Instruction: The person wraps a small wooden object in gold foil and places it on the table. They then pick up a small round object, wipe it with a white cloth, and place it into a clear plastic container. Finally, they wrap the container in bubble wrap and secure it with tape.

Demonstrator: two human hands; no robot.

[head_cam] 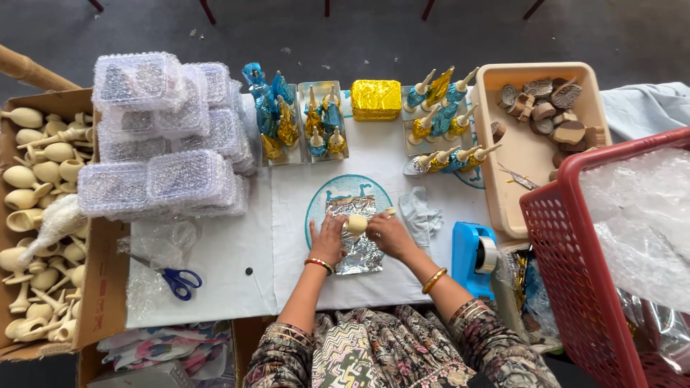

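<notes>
Holding a small cream clay piece (356,224) between them, the left hand (328,241) and right hand (389,234) each pinch it in a closed grip over a crinkled sheet of silver foil (357,248) spread on the white-covered desk (223,251). Beyond the foil sit a shiny gold foil-wrapped block (375,98) and rows of blue and gold wrapped pieces (442,115). Stacked bubble-wrap packets (165,136) rise at the left, beside a cardboard box (100,287) of bare cream clay pieces. Blue-handled scissors (176,279) lie near them. At the right are a blue tape dispenser (474,255), a beige tray (517,154) and a red basket (575,251).
</notes>
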